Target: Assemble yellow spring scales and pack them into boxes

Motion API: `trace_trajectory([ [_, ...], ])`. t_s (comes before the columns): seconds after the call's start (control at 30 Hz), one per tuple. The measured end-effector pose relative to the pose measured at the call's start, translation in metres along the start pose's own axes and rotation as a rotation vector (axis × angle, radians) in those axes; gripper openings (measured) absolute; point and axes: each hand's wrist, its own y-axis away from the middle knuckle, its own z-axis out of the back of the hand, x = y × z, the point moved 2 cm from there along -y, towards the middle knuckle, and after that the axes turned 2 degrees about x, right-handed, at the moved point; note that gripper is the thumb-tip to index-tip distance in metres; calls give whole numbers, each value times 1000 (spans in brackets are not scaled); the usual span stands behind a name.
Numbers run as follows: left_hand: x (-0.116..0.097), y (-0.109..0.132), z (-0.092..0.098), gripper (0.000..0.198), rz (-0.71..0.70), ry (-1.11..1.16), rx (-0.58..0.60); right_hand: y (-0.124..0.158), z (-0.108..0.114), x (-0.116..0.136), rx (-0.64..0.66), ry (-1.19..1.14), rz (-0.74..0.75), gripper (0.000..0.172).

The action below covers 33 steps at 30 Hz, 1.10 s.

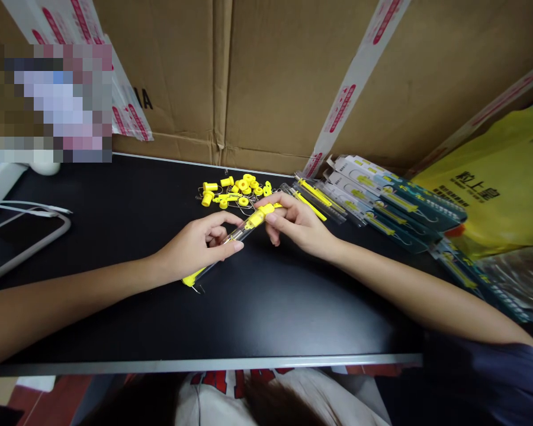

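Note:
A spring scale with a clear tube and yellow ends is held slanted above the black table. My left hand is closed round the middle of its tube, thumb on the near side. At the lower left end are a yellow cap and a small wire hook. My right hand pinches the yellow piece at the upper end between thumb and fingers. Just beyond both hands lies a loose pile of yellow caps and rings, with springs and wire hooks among them.
Clear tubes and yellow strips lie right of the pile. Several printed scale boxes are stacked farther right, by a yellow plastic bag. A tablet-like device and white cables lie at left. Large cardboard boxes wall off the back.

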Motion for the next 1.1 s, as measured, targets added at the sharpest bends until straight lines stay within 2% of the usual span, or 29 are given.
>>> trace_trajectory([
  [0.27, 0, 2, -2, 36, 5, -9, -11, -3, 2, -9, -10, -159, -78, 30],
  [0.53, -3, 4, -6, 35, 28, -43, -57, -2, -7, -7, -76, -236, -111, 28],
  [0.7, -1, 1, -7, 38, 43, 80, -49, -3, -8, -4, -90, -176, -148, 35],
  [0.8, -3, -2, -5, 36, 48, 192, -82, -5, -3, -4, -109, -126, -130, 36],
  [0.87, -5, -4, -1, 33, 51, 279, -142, -7, 5, -4, -140, -46, -91, 34],
  [0.93, -5, -6, 4, 30, 32, 369, -227, -9, 17, -4, -189, 136, -25, 31],
  [1.03, -3, -8, 11, 27, 18, 424, -322, -13, 38, -2, -308, 605, 120, 15],
  [1.1, 0, -9, 13, 28, 53, 427, -327, -15, 46, -3, -297, 919, 189, 10],
])
